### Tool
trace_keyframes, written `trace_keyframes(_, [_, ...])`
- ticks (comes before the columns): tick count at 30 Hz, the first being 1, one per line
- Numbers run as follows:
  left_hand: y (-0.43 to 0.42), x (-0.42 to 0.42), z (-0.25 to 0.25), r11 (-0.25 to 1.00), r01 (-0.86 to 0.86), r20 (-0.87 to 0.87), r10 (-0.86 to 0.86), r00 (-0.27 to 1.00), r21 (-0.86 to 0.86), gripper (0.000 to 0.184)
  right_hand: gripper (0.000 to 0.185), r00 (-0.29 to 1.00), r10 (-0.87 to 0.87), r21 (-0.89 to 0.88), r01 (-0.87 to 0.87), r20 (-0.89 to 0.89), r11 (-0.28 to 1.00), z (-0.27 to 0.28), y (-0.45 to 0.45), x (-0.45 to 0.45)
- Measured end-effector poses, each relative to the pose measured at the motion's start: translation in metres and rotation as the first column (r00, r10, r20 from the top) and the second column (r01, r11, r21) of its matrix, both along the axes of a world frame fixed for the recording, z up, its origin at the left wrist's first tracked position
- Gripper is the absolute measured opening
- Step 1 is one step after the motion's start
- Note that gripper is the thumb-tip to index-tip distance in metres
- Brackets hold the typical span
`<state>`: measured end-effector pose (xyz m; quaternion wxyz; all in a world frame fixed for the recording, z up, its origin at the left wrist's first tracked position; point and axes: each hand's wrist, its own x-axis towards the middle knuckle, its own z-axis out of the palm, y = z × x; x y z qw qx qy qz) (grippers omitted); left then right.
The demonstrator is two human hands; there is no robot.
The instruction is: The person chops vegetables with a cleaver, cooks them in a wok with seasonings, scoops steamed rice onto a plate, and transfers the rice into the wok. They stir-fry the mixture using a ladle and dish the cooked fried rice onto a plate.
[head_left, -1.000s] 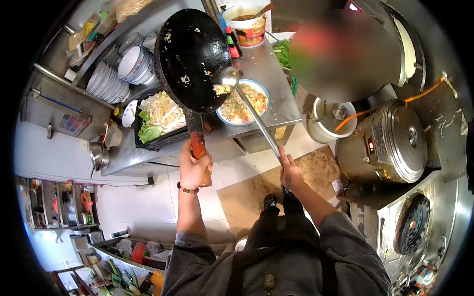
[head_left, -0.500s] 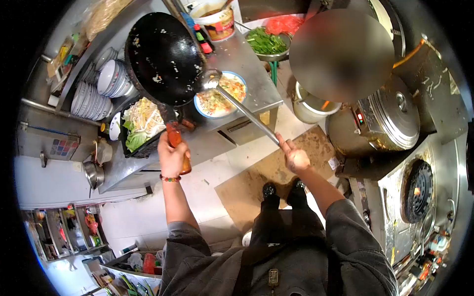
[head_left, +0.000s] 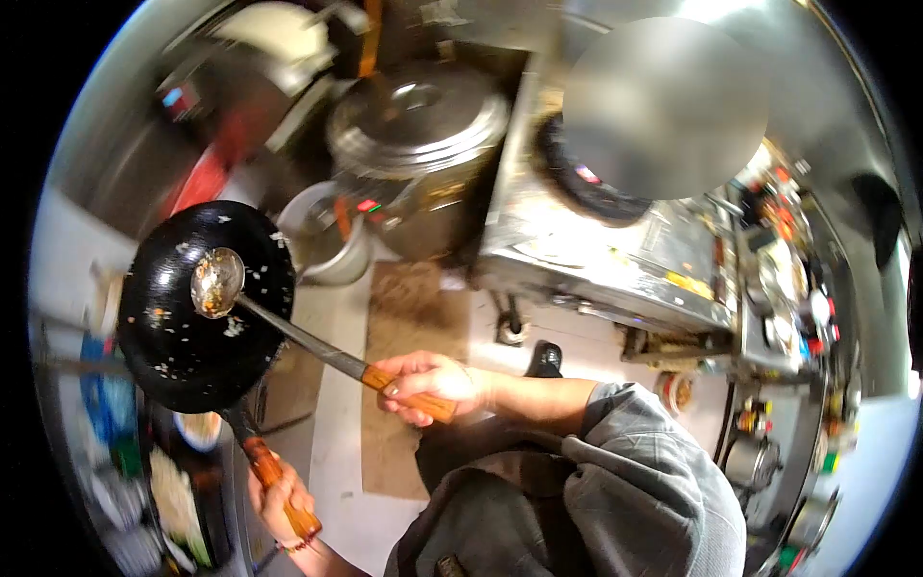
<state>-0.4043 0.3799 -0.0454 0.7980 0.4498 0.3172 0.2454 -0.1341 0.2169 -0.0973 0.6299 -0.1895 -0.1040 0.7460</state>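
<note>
A black wok [head_left: 168,327] with rice bits stuck to its inside hangs at the left, and my left hand [head_left: 281,495] is wrapped round its wooden handle. My right hand [head_left: 428,387] grips the wooden end of a long metal ladle [head_left: 218,282]. The ladle's bowl, with food scraps on it, lies over the inside of the wok. Just below the wok, partly hidden by it, shows the bowl of food [head_left: 198,429].
A large lidded steel pot [head_left: 419,120] stands ahead, beside a white bucket [head_left: 332,252]. The stove [head_left: 596,260] with a dark round burner is to its right. A black tray of vegetables [head_left: 178,500] is at the lower left. A brown mat [head_left: 409,317] covers part of the floor.
The view has swung right toward the stove. The wok and ladle have moved away from the bowl of food, still in my hands, and the ladle now lies over the wok.
</note>
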Motion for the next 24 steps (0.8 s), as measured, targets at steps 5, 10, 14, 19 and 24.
trace_keyframes(5, [-0.100, 0.171, -0.020, 0.862, 0.377, 0.285, -0.288, 0.914, -0.338, 0.045, 0.053, 0.851, -0.216, -0.093, 0.293, 0.478, 0.951, 0.018, -0.151, 0.127])
trace_keyframes(10, [-0.208, 0.349, -0.049, 0.501, 0.665, 0.582, -0.338, 0.739, -0.554, 0.049, 0.040, 0.196, -0.036, -0.180, 0.946, 0.980, 0.271, -0.036, -0.361, 0.319])
trace_keyframes(14, [-0.281, 0.458, -0.075, 0.296, 0.772, 0.703, -0.320, 0.635, -0.562, 0.049, 0.034, -0.258, 0.493, 0.263, 0.963, 0.831, 0.060, -0.091, -0.515, 0.467])
trace_keyframes(19, [-0.334, 0.533, -0.082, 0.192, 0.717, 0.646, -0.324, 0.691, -0.670, 0.045, 0.047, -0.234, 0.785, 0.230, 0.966, 0.574, 0.120, -0.130, -0.613, 0.600])
trace_keyframes(24, [-0.318, 0.551, -0.137, 0.100, 0.716, 0.561, -0.551, 0.618, -0.691, 0.051, 0.043, -0.080, 0.953, 0.013, 0.997, 0.293, 0.079, -0.143, -0.642, 0.658])
